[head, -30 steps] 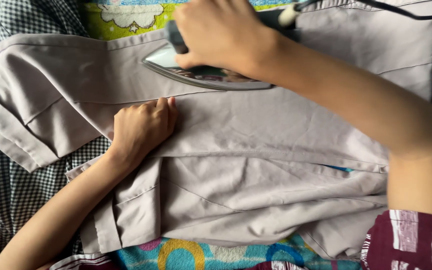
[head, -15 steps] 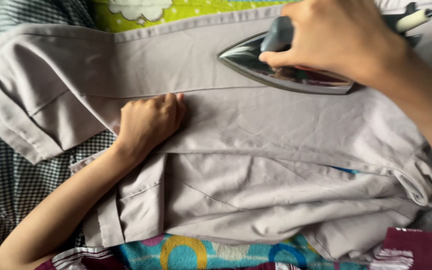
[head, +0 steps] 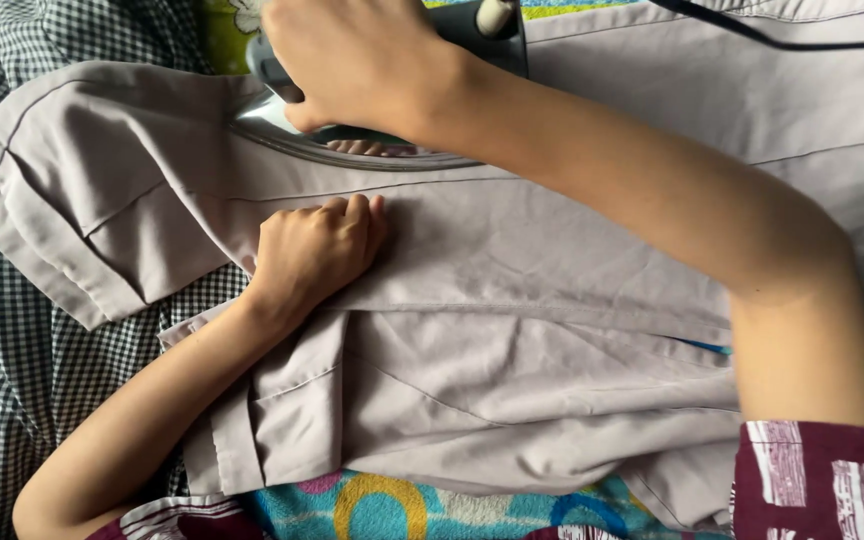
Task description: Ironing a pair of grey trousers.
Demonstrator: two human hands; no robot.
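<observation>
Grey trousers [head: 552,260] lie under my curled, empty left hand [head: 314,250]; at twelve o'clock my right hand [head: 357,60] grips the iron [head: 352,145].

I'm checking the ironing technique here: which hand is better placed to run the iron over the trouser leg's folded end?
Right hand: it grips the iron near that end; left hand pins the trousers.
</observation>
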